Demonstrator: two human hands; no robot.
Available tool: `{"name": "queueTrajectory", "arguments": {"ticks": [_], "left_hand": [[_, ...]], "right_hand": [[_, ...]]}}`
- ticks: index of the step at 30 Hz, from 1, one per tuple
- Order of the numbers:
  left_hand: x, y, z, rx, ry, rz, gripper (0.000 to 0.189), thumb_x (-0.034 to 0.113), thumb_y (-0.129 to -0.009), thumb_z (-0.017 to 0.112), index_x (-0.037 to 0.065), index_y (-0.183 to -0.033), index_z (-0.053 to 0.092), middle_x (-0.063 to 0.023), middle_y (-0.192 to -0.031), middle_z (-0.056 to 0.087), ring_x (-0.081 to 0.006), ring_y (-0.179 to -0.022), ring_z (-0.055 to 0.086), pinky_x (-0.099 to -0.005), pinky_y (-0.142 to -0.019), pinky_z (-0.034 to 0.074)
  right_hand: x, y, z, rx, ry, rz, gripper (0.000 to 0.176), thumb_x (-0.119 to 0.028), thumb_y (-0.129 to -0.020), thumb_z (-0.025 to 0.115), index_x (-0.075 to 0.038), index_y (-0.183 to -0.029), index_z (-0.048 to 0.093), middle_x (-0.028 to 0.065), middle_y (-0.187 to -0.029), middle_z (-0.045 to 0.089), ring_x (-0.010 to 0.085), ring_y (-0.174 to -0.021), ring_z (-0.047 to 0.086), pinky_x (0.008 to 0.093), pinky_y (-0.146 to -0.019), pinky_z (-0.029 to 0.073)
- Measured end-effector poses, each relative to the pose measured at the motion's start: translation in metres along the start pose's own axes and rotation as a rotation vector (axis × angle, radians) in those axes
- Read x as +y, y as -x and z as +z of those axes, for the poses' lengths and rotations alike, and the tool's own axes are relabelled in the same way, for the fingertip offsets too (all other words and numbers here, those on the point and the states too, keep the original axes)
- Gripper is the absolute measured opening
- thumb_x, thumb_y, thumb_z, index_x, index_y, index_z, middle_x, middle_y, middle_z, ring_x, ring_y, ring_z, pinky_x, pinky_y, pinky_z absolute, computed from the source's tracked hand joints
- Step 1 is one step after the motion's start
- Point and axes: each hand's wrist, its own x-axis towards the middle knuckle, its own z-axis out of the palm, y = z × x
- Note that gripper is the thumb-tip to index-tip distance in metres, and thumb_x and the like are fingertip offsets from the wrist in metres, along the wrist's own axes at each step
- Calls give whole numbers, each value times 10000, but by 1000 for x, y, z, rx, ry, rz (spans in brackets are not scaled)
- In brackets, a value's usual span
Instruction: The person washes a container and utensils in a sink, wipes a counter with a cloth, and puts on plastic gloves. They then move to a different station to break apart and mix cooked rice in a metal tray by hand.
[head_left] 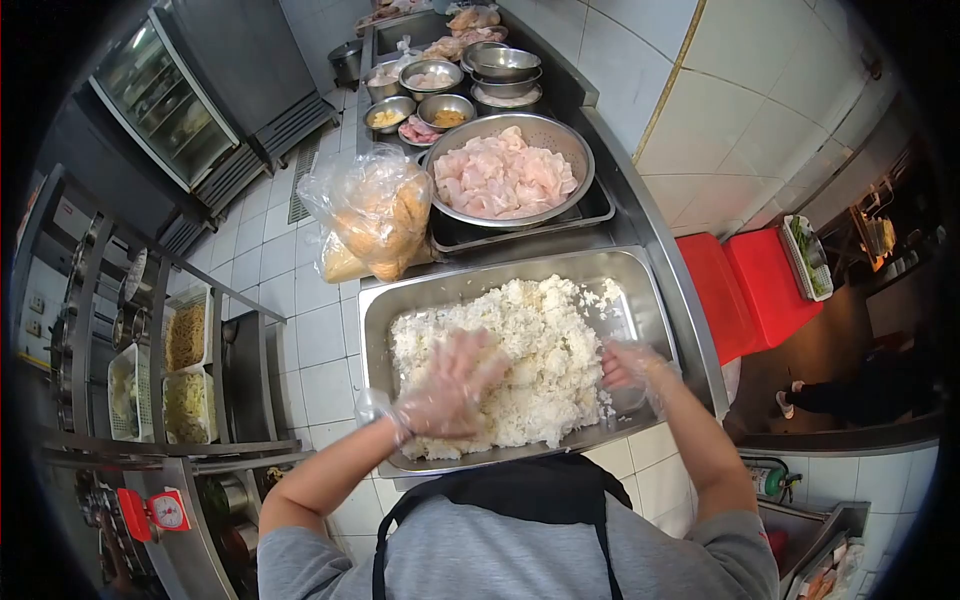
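A large steel tray (640, 275) in front of me holds a broad mound of cooked white rice (545, 360). Clear plastic gloves cover both hands. My left hand (450, 385), somewhat blurred, lies palm down on the left part of the rice with its fingers spread. Over the tray's right side, at the edge of the mound, my right hand (635, 370) has its fingers curled in; whether anything is inside them is hidden.
Behind the tray stand a steel colander (585, 150) of sliced pale raw meat and a plastic bag (375, 215) with orange-brown contents. Several metal bowls (430, 75) sit further back. A rack (230, 290) is on the left, red containers (745, 290) on the right.
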Motion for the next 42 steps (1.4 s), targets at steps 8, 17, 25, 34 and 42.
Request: {"name": "queueTrajectory", "arguments": {"ticks": [8,17,25,34,42], "left_hand": [[52,-33,64,114,151,284,555,514,-830,514,384,-1342,345,-116,-1490,52,-453,-1340,13,-758,-923,109],[57,-71,64,577,417,22,654,312,-796,629,239,-1371,325,-280,-1445,35,-501,-1313,84,-588,-1024,221],[28,-90,24,733,704,128,671,134,-763,635,118,-1356,322,-208,-1378,306,-406,-1251,329,-424,-1006,337],[-7,-77,-30,1093,639,16,272,37,-793,531,40,-1062,571,-119,-930,636,-262,-867,613,-324,-792,455],[-54,-60,-2,872,34,-90,153,151,-836,539,56,-948,580,-89,-869,605,-237,-732,562,-340,-681,439]], "right_hand": [[32,-37,72,-427,-478,-148,521,-419,-907,443,-66,-1289,406,131,-1303,450,306,-1133,495,468,-930,418],[23,11,94,-267,-498,-341,551,-310,-875,547,-179,-1359,318,73,-1329,399,240,-1159,465,456,-926,425],[-25,-5,103,23,-135,-931,511,-159,-883,546,-46,-1339,346,102,-1271,445,174,-1127,455,263,-869,417],[-94,12,153,562,555,-1495,369,-34,-843,467,-61,-1210,495,191,-1064,542,345,-884,552,414,-796,458],[-72,-19,168,419,682,-1544,362,-157,-829,555,-74,-1178,509,130,-1163,486,305,-1060,477,393,-963,360]]}}
